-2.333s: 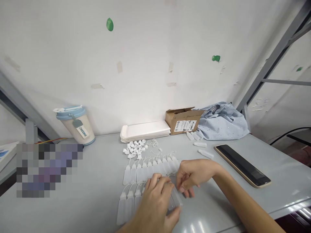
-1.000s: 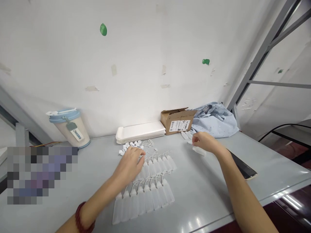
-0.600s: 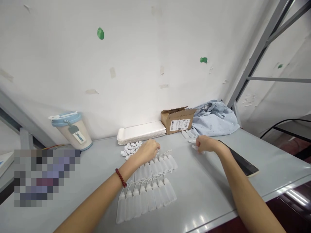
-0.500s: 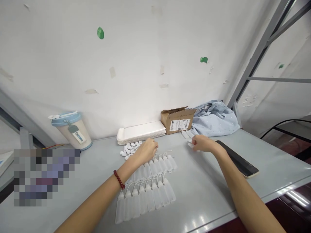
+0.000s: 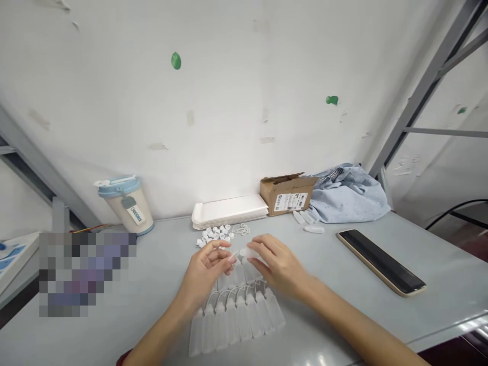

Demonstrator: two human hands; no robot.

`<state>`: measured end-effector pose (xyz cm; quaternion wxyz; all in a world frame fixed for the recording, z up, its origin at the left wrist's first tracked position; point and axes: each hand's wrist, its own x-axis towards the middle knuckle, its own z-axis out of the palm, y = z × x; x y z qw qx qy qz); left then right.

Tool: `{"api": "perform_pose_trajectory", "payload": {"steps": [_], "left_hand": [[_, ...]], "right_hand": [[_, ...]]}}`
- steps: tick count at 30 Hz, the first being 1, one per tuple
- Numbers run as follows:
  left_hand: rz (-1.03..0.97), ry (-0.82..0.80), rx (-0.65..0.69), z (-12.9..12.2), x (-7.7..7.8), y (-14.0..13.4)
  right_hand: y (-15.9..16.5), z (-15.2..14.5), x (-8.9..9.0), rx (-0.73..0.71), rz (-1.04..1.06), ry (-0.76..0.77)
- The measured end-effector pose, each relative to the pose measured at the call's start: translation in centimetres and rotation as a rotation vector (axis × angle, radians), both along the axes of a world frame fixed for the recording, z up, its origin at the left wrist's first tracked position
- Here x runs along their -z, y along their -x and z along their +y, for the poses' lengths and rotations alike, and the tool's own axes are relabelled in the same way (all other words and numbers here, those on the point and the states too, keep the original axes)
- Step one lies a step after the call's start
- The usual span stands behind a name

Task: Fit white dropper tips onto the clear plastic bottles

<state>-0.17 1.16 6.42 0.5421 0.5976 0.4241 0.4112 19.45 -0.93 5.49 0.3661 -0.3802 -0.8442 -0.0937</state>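
Observation:
My left hand is closed, thumb against fingertips, over the rear row of bottles. What it pinches is too small to make out. Facing it, my right hand grips a small translucent plastic bottle by its side, the top end toward the left fingers. Beneath my hands, the rear row of similar bottles is partly covered. In front of it lies a row of bottles with white cord loops at their necks. Behind the hands are a pile of white caps and some loose cord loops.
Several loose bottles lie near an open cardboard box and light-blue cloth. A stack of white mailers rests by the wall. A phone lies right, a tumbler stands left, near a pixelated area.
My right hand has come left from the loose bottles, bringing one with it. My left hand has drawn back from beside the cap pile, and both hands now meet above the rear row.

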Motion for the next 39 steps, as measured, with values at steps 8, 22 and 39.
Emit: {"api": "perform_pose_trajectory", "payload": {"steps": [8, 22, 39], "left_hand": [[-0.225, 0.129, 0.036, -1.5, -0.6, -0.4], [-0.21, 0.183, 0.087, -2.1, -0.6, -0.6], [-0.063, -0.002, 0.0, -2.2, 0.1, -0.9]], "right_hand": [[0.7, -0.8, 0.4, -0.03, 0.086, 0.029], [0.7, -1.4, 0.6, -0.059, 0.043, 0.095], [1.3, -1.9, 0.7, -0.178, 0.279, 0.141]]}}
